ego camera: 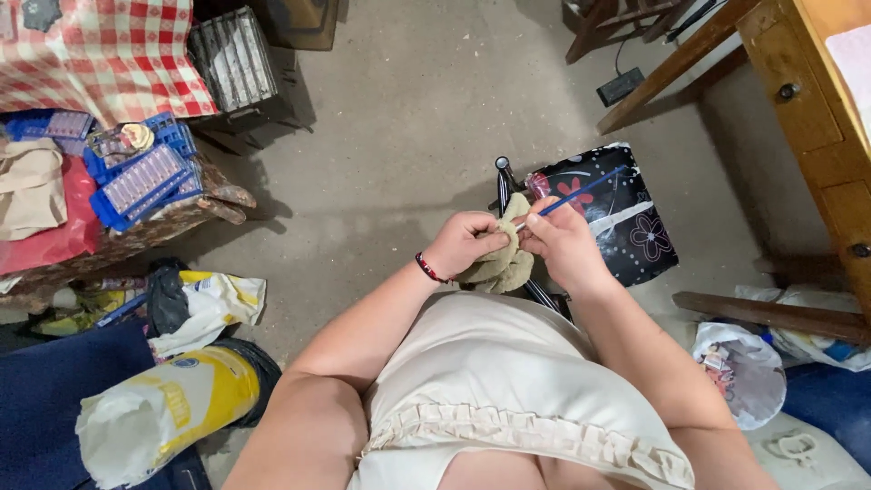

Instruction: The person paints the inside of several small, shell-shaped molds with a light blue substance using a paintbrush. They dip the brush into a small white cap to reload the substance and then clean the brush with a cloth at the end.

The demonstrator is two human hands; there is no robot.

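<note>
My left hand (464,241) grips a lump of beige knitted fabric (502,265) at the centre of the view. My right hand (564,243) touches the same fabric from the right and holds a thin blue needle (585,190) that slants up to the right. A red-and-black bracelet (426,268) circles my left wrist. Both hands are close together above my lap, over a cream dress with a ruffled edge (490,381).
A black floral bag (626,218) lies on the concrete floor (408,127) beyond my hands. Blue trays (145,177) and a checked cloth (100,54) sit at left, a yellow-white sack (168,408) at lower left, wooden furniture (817,100) at right, plastic bags (744,367) lower right.
</note>
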